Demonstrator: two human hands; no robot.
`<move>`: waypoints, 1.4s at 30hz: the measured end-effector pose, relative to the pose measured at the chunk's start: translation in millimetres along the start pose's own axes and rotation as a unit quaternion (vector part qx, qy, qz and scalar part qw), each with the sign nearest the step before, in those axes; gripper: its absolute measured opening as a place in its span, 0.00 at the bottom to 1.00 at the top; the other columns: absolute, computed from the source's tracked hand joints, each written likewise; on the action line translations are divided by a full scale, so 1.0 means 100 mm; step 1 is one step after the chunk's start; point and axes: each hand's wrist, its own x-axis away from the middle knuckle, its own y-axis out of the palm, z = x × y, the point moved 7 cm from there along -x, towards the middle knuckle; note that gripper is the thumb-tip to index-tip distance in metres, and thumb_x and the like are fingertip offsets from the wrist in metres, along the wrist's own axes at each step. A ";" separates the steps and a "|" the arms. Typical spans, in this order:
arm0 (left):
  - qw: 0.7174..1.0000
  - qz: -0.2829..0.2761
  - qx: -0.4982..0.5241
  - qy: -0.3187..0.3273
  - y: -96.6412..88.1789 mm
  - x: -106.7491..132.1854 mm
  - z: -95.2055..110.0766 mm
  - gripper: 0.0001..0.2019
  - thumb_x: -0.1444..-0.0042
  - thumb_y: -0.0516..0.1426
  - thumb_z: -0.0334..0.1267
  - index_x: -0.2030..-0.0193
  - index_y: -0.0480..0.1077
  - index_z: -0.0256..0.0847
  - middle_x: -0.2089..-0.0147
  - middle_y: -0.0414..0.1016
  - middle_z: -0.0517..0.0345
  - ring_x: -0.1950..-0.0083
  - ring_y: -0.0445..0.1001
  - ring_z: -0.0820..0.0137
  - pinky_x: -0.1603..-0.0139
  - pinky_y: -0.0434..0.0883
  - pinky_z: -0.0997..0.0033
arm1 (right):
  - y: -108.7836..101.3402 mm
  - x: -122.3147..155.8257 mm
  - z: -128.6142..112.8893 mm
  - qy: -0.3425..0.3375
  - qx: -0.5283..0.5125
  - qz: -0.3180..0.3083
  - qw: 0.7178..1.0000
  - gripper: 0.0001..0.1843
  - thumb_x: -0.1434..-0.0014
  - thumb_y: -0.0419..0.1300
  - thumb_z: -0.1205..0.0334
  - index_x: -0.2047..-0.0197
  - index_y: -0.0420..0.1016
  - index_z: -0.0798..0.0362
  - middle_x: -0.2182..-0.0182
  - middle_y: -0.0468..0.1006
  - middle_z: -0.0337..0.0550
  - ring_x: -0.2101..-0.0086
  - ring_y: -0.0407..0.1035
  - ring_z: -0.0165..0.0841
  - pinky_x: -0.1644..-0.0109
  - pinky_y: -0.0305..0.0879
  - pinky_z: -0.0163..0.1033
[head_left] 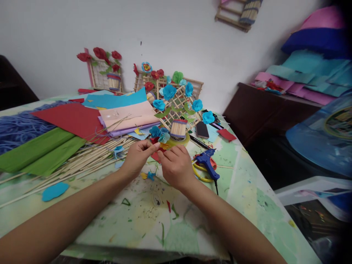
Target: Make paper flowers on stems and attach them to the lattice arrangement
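My left hand (139,156) and my right hand (176,165) are close together over the table, thumbs and fingers pinched. What sits between the fingertips is too small to make out. Just past them lie blue paper flowers (164,137) and a bit of yellow-orange paper (164,146). Behind stands a bamboo-stick lattice (180,99) with blue paper flowers, green leaves and a small stick pot (178,128). To the right of my right hand rests a blue glue gun (208,163). Below the hands is a small blue paper piece (151,176).
Bamboo sticks (90,157), green paper (41,150), red paper (74,119) and blue yarn (24,124) cover the left side. A phone (202,129) and black pen (199,142) lie behind the glue gun. Finished lattices (106,73) lean on the wall. A blue container (324,132) stands right.
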 end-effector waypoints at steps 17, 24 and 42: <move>0.995 -0.088 0.052 -0.018 0.14 0.05 -0.05 0.17 0.50 0.63 0.45 0.81 0.68 0.38 0.82 0.64 0.65 0.77 0.59 0.77 0.73 0.57 0.74 | 0.35 0.14 0.37 0.405 -0.494 -0.065 0.767 0.09 0.47 0.59 0.61 0.75 0.73 0.55 0.80 0.71 0.37 0.77 0.62 0.28 0.71 0.57 0.34; 0.995 -0.084 0.051 -0.022 0.13 0.04 -0.07 0.16 0.51 0.63 0.45 0.81 0.68 0.37 0.82 0.65 0.64 0.77 0.60 0.76 0.72 0.58 0.74 | 0.19 0.07 0.33 0.336 -0.362 -0.066 0.867 0.11 0.44 0.56 0.66 0.75 0.76 0.54 0.78 0.76 0.39 0.76 0.64 0.29 0.69 0.55 0.35; 0.987 -0.020 0.155 -0.039 0.06 0.00 -0.05 0.18 0.56 0.66 0.45 0.83 0.65 0.37 0.84 0.59 0.67 0.80 0.55 0.79 0.77 0.54 0.76 | 0.10 0.03 0.20 0.239 -0.200 -0.083 0.946 0.10 0.42 0.57 0.65 0.74 0.74 0.54 0.77 0.76 0.41 0.73 0.65 0.32 0.66 0.53 0.38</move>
